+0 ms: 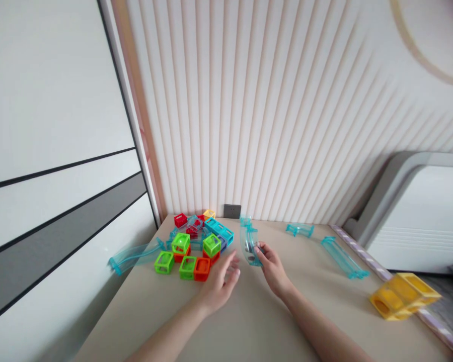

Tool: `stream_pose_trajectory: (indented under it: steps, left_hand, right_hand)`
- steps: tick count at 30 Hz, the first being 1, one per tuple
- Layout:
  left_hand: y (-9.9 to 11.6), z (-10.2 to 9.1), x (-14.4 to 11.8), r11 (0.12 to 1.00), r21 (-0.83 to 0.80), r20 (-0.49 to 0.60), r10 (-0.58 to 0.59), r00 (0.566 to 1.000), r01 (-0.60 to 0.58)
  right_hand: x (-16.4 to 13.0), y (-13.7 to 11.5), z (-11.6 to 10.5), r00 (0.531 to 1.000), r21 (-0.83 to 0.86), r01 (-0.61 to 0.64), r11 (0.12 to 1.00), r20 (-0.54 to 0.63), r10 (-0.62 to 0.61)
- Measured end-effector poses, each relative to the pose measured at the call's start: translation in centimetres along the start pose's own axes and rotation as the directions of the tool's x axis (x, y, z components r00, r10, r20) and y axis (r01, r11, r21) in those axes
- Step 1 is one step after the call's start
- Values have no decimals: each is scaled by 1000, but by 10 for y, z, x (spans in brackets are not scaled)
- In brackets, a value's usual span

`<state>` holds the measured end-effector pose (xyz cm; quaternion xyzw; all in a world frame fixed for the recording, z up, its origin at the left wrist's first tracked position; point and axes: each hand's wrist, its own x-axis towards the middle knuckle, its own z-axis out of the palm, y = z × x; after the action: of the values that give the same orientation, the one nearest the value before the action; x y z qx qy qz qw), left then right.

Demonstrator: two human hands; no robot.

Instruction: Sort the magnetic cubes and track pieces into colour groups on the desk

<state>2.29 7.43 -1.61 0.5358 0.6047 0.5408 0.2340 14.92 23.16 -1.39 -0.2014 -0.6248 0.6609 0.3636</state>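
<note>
While our right hand [274, 269] grips the near end of a curved blue track [248, 240] between thumb and fingers, our left hand [217, 286] is unclenched and holds nothing. The curved blue track extends ahead of the right hand, slightly to its left. Ahead and left of the left hand, we see green blocks [187, 267] and orange blocks [202, 269] grouped on the table [249, 327]. Well right of the right hand, we find a straight blue track [342, 257] and a yellow block [398, 296].

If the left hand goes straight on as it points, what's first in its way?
The left hand would likely meet the curved blue track in the right hand; depth is unclear.
</note>
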Motion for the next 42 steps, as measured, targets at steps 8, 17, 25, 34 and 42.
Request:
stream_pose_trajectory:
  steps: [8,17,25,34,42]
  left_hand:
    - [9,28,30,951,-293,-191,-154,969,94]
    - [4,25,23,840,-536,-88,-159,983,88]
    - [1,28,23,869,-495,-132,-93,987,15]
    - [7,24,20,863,-500,-72,-131,989,78]
    - [4,26,21,786,-616,-138,-166,977,47]
  right_hand:
    - [-33,-10,8,1000,9,-5,1000,-1,5]
    - [-30,-10,0,982,78,-157,984,114,148]
    - [-33,-16,5,996,-20,-22,1000,87,23]
    - [-31,-1,-1,997,-259,71,963,19,-68]
    - [-34,-5,4,992,-277,118,953,-8,-126]
